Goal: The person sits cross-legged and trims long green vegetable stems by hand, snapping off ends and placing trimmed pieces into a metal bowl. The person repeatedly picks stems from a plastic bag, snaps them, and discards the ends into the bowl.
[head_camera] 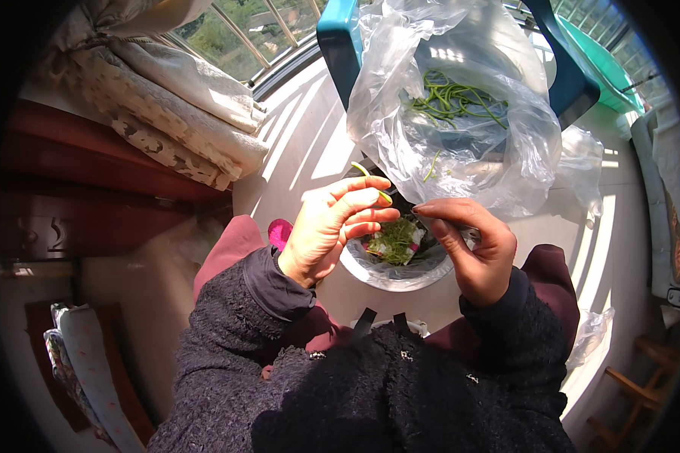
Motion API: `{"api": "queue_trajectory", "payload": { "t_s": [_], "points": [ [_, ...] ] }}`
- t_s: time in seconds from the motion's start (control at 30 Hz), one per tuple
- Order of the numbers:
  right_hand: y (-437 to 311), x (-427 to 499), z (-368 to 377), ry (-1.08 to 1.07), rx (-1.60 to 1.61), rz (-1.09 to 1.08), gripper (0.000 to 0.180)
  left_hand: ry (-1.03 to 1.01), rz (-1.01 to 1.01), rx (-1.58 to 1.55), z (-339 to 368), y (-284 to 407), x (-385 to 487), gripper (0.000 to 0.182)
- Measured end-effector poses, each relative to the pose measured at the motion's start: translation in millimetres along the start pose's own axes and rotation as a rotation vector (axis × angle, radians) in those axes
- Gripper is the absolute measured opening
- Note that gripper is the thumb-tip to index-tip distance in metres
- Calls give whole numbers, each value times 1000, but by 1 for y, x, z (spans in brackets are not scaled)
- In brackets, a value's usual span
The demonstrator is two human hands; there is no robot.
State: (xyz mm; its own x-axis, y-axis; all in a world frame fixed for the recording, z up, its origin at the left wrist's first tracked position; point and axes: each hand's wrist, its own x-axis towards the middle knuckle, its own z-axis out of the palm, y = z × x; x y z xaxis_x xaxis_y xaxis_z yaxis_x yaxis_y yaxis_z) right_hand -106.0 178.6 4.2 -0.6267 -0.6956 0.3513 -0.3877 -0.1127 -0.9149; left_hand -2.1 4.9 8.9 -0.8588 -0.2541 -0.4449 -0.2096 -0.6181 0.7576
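My left hand [343,223] pinches a short green plant stem [385,197] between thumb and index finger. To its right, my right hand [473,240] has thumb and forefinger close together; whether anything lies between them is too small to tell. Below and between both hands stands a round bin [399,283] lined with thin plastic, holding green plant scraps [396,240] and bits of white and pink. Beyond the hands, a large clear plastic bag [379,124] lies spread open on a blue stool [338,45], with long thin green stems [450,99] inside it.
A gathered curtain [192,113] hangs at the left above a dark red wooden cabinet [107,164]. A turquoise basin [589,62] stands at the back right. Another plastic bag [589,337] and a wooden stool or rack [637,388] are at the lower right.
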Motion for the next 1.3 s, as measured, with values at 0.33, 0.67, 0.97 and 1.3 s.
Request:
{"api": "queue_trajectory", "payload": {
  "t_s": [0.33, 0.67, 0.97, 1.3],
  "points": [
    [0, 1, 6, -28, 43, -7, 18, 56, 51, 20, 0, -2, 4, 25],
    [-4, 1, 10, -96, -126, -231, 21, 113, 55, 73, 0, -5, 5, 35],
    [7, 1, 20, -79, -388, -514, 32, 86, 32, 51, 1, -10, 4, 35],
    [8, 2, 21, -97, -447, -557, 34, 134, 65, 69, 0, -9, 5, 34]
  ]
}}
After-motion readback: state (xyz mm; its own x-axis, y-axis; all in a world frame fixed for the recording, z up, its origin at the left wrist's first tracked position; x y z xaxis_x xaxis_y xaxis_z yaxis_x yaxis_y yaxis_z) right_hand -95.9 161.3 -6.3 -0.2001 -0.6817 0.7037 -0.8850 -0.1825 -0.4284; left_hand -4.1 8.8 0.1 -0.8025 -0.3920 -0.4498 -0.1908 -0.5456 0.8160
